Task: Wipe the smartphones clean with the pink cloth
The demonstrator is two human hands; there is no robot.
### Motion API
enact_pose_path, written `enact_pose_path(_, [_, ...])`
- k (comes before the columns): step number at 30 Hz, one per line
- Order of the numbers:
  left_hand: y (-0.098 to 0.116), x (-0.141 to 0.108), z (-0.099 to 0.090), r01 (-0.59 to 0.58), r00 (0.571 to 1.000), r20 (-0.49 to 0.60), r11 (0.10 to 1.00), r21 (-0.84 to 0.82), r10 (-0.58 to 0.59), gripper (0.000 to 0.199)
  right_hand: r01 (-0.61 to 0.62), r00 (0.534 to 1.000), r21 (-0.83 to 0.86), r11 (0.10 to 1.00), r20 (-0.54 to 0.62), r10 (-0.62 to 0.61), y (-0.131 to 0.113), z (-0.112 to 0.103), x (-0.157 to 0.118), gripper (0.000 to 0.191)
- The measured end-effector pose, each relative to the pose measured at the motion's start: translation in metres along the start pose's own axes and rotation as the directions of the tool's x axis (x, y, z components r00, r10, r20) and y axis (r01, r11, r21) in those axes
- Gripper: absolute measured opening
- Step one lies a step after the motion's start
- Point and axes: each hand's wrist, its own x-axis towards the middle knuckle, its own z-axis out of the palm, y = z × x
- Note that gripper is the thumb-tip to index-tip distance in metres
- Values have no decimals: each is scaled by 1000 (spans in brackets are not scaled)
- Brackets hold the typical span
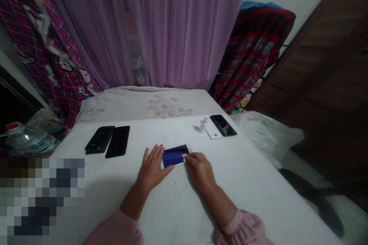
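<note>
A white phone (pixel 174 157) with a dark blue screen lies flat on the white-covered table (pixel 172 214). Around its left end rests my left hand (pixel 153 168), fingers spread, the thumb along the near edge. My right hand (pixel 200 167) is closed in a pinch on a small pink cloth (pixel 184 157), which touches the right part of the screen. Beyond my right hand stand a small white bottle (pixel 203 125), a white phone back (pixel 213 134) and a dark phone (pixel 223 125).
Two dark devices, one thick (pixel 100 139) and one flat (pixel 118 141), lie at the table's left. A large water bottle (pixel 25 138) is beyond the left edge. Purple curtains (pixel 178 26) hang behind; a plastic bag (pixel 267 130) is at the right.
</note>
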Motion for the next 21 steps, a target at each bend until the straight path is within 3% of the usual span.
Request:
enact_pose_path(5, [0, -1, 0, -17, 1000, 2, 1000, -1, 17, 67, -28, 999, -35, 999, -41, 26, 21, -8, -2, 22])
enact_pose_path(10, [1, 0, -3, -15, 999, 43, 1000, -9, 15, 68, 141, 990, 104, 985, 13, -143, -2, -1, 2, 19])
enact_pose_path(15, [2, 0, -7, -28, 997, 67, 1000, -3, 28, 69, 308, 945, 157, 938, 64, -321, -15, 3, 11, 21])
enact_pose_path(18, [1, 0, -7, -32, 997, 76, 999, 7, 32, 69, 391, 909, 130, 911, 101, -405, -3, -4, 13, 22])
enact_pose_path(21, [1, 0, -8, -37, 995, 92, 999, 9, 36, 69, 387, 909, 124, 914, 114, -401, 19, -15, 12, 21])
